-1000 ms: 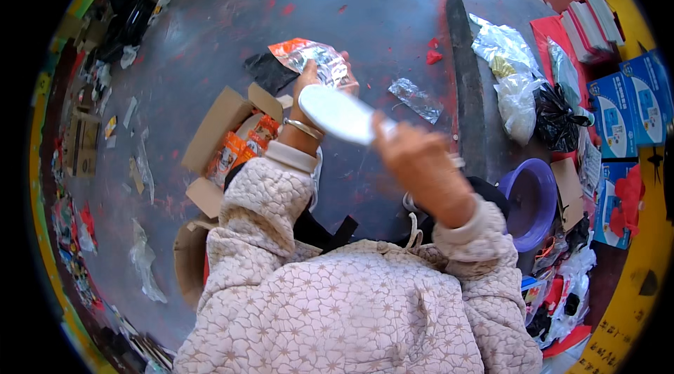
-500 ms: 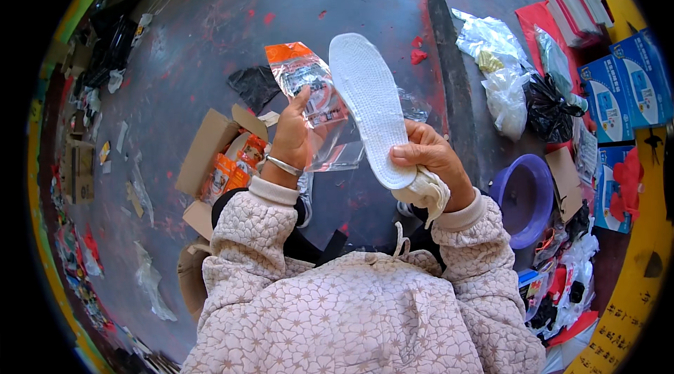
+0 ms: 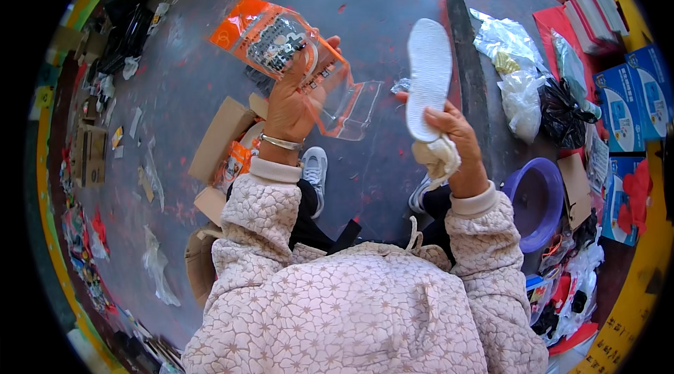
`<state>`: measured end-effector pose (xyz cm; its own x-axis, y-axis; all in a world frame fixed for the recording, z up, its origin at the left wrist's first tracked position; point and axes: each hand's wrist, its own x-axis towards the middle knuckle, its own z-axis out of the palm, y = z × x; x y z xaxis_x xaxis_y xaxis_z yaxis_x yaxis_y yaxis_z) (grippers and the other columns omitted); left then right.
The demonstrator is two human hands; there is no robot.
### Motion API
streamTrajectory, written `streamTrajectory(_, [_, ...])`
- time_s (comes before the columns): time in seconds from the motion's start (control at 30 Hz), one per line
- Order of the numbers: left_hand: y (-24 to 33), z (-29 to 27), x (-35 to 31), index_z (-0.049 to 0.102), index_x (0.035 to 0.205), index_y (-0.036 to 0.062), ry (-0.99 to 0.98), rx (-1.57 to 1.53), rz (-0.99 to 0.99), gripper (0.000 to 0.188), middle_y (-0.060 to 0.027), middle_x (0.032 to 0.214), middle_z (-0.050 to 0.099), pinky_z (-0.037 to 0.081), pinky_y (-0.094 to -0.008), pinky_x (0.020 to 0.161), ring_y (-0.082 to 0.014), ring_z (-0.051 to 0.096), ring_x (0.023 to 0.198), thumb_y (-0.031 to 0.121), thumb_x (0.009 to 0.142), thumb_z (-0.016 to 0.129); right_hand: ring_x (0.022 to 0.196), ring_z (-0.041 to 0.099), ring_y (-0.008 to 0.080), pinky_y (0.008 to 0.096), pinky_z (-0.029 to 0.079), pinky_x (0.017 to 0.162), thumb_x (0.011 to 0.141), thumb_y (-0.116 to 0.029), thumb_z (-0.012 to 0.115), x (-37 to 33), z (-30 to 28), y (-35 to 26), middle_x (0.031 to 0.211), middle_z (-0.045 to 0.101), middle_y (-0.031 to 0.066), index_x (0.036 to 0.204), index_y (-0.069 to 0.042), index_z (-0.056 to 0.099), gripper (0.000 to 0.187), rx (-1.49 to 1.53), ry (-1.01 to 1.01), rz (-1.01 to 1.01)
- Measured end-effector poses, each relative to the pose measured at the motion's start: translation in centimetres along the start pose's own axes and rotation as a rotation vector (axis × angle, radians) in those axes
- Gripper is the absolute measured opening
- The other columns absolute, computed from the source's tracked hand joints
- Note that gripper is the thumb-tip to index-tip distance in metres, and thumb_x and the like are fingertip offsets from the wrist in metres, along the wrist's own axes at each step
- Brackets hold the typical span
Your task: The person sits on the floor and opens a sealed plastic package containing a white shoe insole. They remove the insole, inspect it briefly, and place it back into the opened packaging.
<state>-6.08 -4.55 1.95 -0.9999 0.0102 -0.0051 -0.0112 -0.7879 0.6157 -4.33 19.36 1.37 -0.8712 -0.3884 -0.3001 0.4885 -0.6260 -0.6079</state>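
Note:
My left hand (image 3: 293, 108) is closed on a clear plastic packaging bag (image 3: 349, 100) with an orange top and printed front. The bag is crumpled, tilted to the upper left, and its clear lower end sticks out to the right. In my right hand (image 3: 460, 136) a white insole (image 3: 429, 65) is pinched near its lower end, its toe pointing up. A bunched cream cloth (image 3: 437, 156) hangs below the insole in the same grip; its kind I cannot make out. Bag and insole are apart.
An open cardboard box (image 3: 219, 136) with orange packets stands left of my feet. A purple basin (image 3: 525, 230) is at my right. Plastic bags (image 3: 521, 103), blue boxes (image 3: 619, 110) and stacked items (image 3: 593, 16) line the right side. Scraps and wrappers lie on the floor (image 3: 379, 205) at left.
My hands have moved apart. The bag went up and left and turned; the insole moved right and stands more upright. Both hands still hold the same things.

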Motion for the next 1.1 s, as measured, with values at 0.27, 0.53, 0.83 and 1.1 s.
streamTrajectory(0.27, [-1.4, 0.7, -0.9, 0.057, 0.107, 0.0037, 0.071, 0.229, 0.128, 0.028, -0.008, 0.101, 0.06, 0.05, -0.0373, 0.082, -0.0171, 0.058, 0.088, 0.024, 0.088, 0.056, 0.072, 0.064, 0.0147, 0.0256, 0.054, 0.062, 0.078, -0.011, 0.063, -0.1, 2.5, 1.1, 0.096, 0.063, 0.012, 0.108, 0.001, 0.054, 0.033, -0.265, -0.055, 0.043])
streamTrajectory(0.53, [-0.9, -0.5, -0.6, 0.051, 0.11, -0.0017, 0.238, -0.034, 0.017, 0.025, -0.0122, 0.099, 0.06, 0.051, -0.0372, 0.083, -0.0226, 0.059, 0.093, 0.014, 0.091, 0.049, 0.068, 0.064, 0.0157, 0.0257, 0.054, 0.057, 0.08, -0.005, 0.06, 1.2, 2.1, 2.2, 0.088, 0.064, 0.011, 0.103, 0.001, 0.056, 0.025, -0.128, 0.082, -0.018])
streamTrajectory(0.83, [-0.8, -1.3, -0.1, 0.041, 0.112, -0.0045, 0.441, -0.254, -0.052, 0.028, -0.0202, 0.106, 0.055, 0.052, -0.0354, 0.083, -0.0296, 0.057, 0.099, 0.017, 0.094, 0.041, 0.067, 0.064, 0.0148, 0.0254, 0.053, 0.055, 0.081, -0.006, 0.06, 0.7, 1.0, 0.9, 0.086, 0.064, 0.0098, 0.104, -0.002, 0.055, 0.024, -0.055, -0.037, -0.037])
streamTrajectory(1.1, [-2.7, -2.7, -0.8, 0.034, 0.123, -0.0058, 0.052, -0.356, -0.209, 0.052, -0.0255, 0.126, 0.04, 0.032, -0.0557, 0.1, -0.0378, 0.037, 0.122, 0.009, 0.081, 0.059, 0.072, 0.063, 0.0132, 0.0235, 0.053, 0.064, 0.081, -0.009, 0.062, 0.4, 0.8, -0.2, 0.089, 0.063, 0.0093, 0.106, 0.0, 0.054, 0.028, -0.077, 0.008, -0.046])
